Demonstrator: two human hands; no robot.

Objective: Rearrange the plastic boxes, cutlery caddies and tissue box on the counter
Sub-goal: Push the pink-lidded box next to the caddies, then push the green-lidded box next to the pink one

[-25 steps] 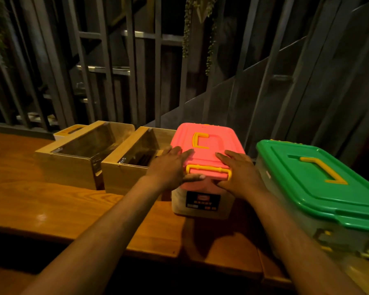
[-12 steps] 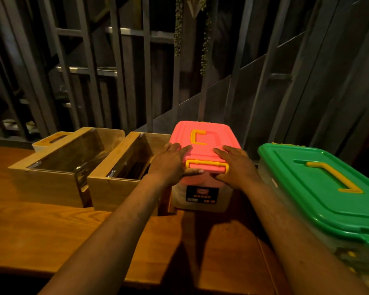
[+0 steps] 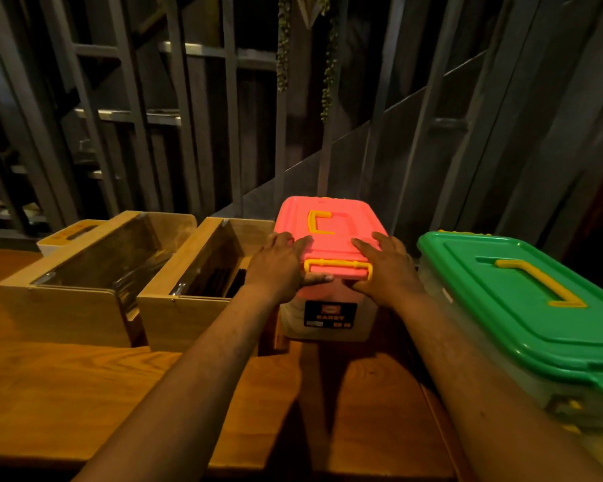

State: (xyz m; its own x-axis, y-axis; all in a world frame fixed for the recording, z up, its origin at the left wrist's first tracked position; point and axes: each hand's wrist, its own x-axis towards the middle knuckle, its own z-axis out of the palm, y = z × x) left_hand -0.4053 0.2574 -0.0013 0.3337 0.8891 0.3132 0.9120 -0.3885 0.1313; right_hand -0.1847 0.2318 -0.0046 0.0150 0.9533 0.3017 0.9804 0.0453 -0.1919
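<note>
1. Pink-lidded plastic box [image 3: 329, 238] sits between both hands on the wooden counter [image 3: 84, 394]: a coral-pink lid with a yellow carry handle lying flat on top, a yellow latch at the near end, a cloudy translucent body and a dark label on the near face.
2. Its long axis runs straight away from the hands toward the dark slatted wall [image 3: 188, 116], the short latch end facing the person.
3. The left hand [image 3: 275, 264] lies on the lid's near left corner, fingers spread on top and thumb hooked under the rim by the latch, gripping the box.
4. The right hand [image 3: 385, 269] mirrors it on the near right corner, fingers flat on the lid and thumb at the rim.
5. Just left of the left hand stand two wooden cutlery caddies [image 3: 202, 273] side by side, dark utensils in the nearer one.
6. Right of the right hand is a larger green-lidded box [image 3: 523, 307] with a yellow handle, angled away to the left.
</note>
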